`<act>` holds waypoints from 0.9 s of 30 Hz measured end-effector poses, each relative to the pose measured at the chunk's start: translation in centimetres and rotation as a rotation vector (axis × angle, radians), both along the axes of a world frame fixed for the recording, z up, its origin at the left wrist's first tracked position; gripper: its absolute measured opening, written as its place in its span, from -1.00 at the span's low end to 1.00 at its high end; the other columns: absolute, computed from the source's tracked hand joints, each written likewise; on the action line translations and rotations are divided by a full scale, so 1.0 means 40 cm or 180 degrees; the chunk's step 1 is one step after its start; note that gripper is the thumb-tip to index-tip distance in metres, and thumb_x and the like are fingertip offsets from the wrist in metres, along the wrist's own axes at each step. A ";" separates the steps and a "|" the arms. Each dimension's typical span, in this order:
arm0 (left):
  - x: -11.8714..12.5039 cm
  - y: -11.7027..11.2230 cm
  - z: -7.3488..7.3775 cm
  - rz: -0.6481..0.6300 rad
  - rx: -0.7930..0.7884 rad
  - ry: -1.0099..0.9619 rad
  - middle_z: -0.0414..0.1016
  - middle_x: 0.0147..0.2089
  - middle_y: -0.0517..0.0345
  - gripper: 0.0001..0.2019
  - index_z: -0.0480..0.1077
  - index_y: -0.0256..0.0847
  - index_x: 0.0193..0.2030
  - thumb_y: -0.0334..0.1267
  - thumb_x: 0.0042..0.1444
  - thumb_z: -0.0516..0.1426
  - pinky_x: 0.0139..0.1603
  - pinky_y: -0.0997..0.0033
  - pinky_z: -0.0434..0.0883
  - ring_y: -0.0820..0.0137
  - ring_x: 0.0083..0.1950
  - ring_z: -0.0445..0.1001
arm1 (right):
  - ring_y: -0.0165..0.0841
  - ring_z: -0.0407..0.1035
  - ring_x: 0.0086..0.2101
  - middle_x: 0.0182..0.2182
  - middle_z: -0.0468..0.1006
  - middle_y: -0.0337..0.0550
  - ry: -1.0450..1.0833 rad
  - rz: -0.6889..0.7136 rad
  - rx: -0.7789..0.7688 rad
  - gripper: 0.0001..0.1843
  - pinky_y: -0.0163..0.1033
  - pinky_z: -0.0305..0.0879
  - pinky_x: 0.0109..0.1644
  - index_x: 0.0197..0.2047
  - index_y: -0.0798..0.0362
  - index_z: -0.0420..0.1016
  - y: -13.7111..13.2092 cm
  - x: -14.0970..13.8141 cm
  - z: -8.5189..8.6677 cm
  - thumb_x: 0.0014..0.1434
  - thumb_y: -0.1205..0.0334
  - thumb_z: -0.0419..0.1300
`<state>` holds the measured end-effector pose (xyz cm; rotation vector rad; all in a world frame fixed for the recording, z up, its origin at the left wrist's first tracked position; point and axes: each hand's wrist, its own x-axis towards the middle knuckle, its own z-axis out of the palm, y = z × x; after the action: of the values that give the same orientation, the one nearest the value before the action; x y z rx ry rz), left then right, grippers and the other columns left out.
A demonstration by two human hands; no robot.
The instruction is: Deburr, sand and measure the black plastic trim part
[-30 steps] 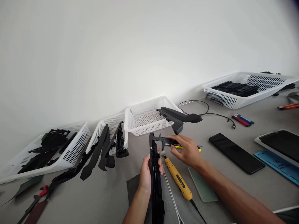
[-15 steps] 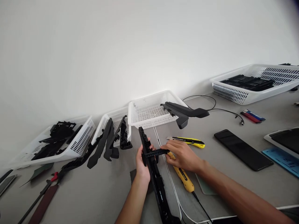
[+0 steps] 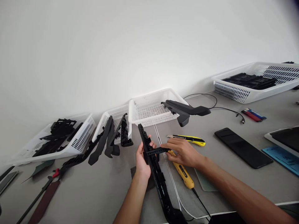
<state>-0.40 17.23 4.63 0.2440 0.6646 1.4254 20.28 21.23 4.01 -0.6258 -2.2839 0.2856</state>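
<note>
My left hand (image 3: 142,160) is closed round a long black plastic trim part (image 3: 156,177) that slants from the middle of the table down toward the bottom edge. My right hand (image 3: 182,152) pinches a black caliper (image 3: 156,151) whose jaws sit across the upper part of that trim. A yellow tool with a cable (image 3: 182,171) lies just under my right wrist, and a yellow and black utility knife (image 3: 189,140) lies just beyond my right hand.
Against the wall stand white mesh baskets: one heaped with black parts (image 3: 70,146), one with trims leaning out (image 3: 116,119), one (image 3: 149,116) with a grey trim (image 3: 187,111) across its corner, one far right (image 3: 235,90). A black phone (image 3: 243,147), tablet (image 3: 283,138), blue card (image 3: 281,158).
The trim went from nearly upright in front of me to slanting down and right. The caliper moved from the trim's top end to lower on it. Since half a second ago little has shifted.
</note>
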 end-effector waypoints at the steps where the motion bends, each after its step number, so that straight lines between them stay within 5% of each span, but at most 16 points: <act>1: 0.001 0.001 0.000 0.0004 0.0007 -0.0016 0.38 -0.29 0.20 -0.61 0.60 -0.25 0.15 -0.14 0.23 0.33 -0.22 0.44 0.45 0.41 -0.25 0.44 | -0.26 0.44 -0.35 -0.34 0.58 -0.20 0.0002 0.0003 0.0010 -0.56 -0.19 0.35 -0.22 0.17 -0.03 0.63 0.001 0.001 0.000 0.28 0.47 0.23; 6: 0.006 0.001 0.005 0.0008 0.0018 0.0003 0.39 -0.30 0.17 -0.66 0.61 -0.27 0.09 -0.14 0.26 0.30 -0.08 0.35 0.50 0.38 -0.25 0.43 | -0.27 0.42 -0.37 -0.36 0.54 -0.21 -0.0043 0.0004 0.0033 -0.57 -0.19 0.32 -0.24 0.17 -0.01 0.67 0.005 0.005 -0.005 0.29 0.45 0.25; 27: 0.001 0.002 -0.006 0.0018 0.0038 0.0001 0.38 -0.29 0.18 -0.69 0.61 -0.28 0.08 -0.14 0.30 0.30 -0.09 0.42 0.49 0.40 -0.24 0.43 | -0.28 0.40 -0.38 -0.38 0.52 -0.22 -0.0137 -0.0048 -0.0048 -0.52 -0.21 0.27 -0.24 0.18 -0.01 0.69 0.007 0.006 -0.012 0.23 0.47 0.27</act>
<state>-0.38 17.32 4.38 0.2519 0.6577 1.4352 20.52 21.50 3.53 -0.6624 -2.3192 0.2848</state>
